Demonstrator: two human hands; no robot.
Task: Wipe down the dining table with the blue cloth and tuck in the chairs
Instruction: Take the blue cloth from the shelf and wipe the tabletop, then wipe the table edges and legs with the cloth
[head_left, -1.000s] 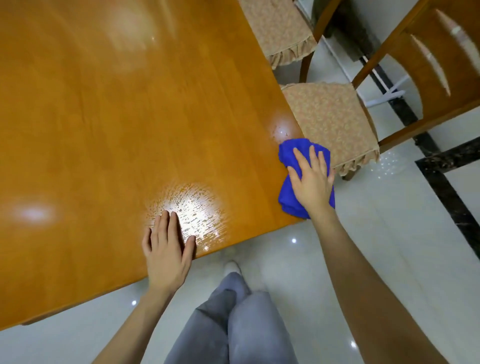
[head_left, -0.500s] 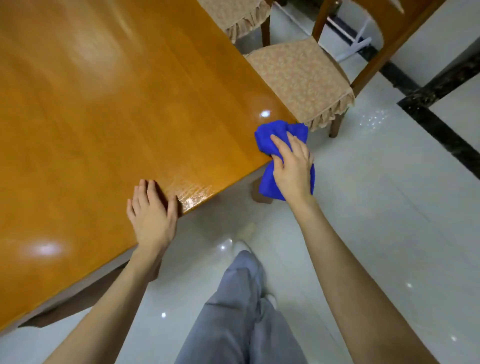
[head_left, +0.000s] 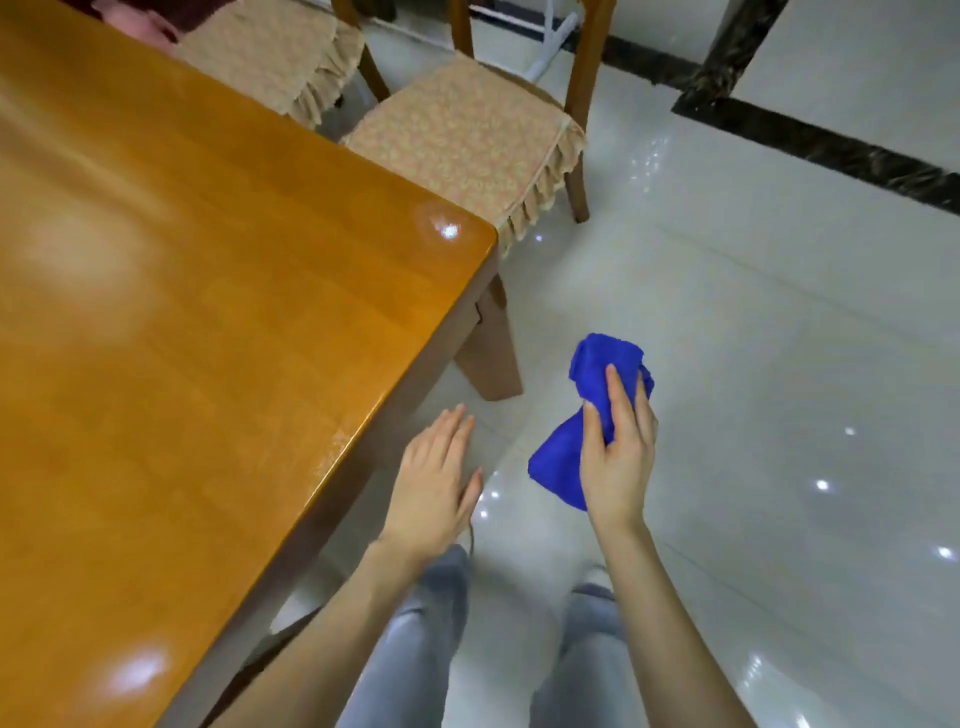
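Your right hand (head_left: 618, 452) has the blue cloth (head_left: 605, 364) bunched up tight, fingers curled round its middle and thumb pinching from the side. One wad of cloth bulges above your fingertips and a second fold hangs below and to the left of your palm. That hand and the cloth are out in the air over the floor (head_left: 779, 338), well apart from the worktop (head_left: 208, 338).

Over to your left hand (head_left: 439, 483): it's flat, palm down, fingers straight and held together, thumb out to the side, holding nothing. It hovers just beside the worktop's near edge, off the surface and above the floor. I can't tell whether it brushes the side of the edge.

Glossy orange wood fills the left of the view, with bright ceiling reflections on it and a rounded corner close to your hands. Under that corner one leg (head_left: 491, 353) shows, standing on the pale tiles.

Past the corner, two chairs line the far side. On the nearer chair (head_left: 462, 140) the beige frilled seat cover is almost fully in sight, only its front frill reaching the corner. On the farther chair (head_left: 270, 57) the cushion is cut off by the worktop's edge. Grey trousers (head_left: 415, 649) show at the bottom, and a dark stripe (head_left: 831, 140) crosses the shiny floor at upper right.
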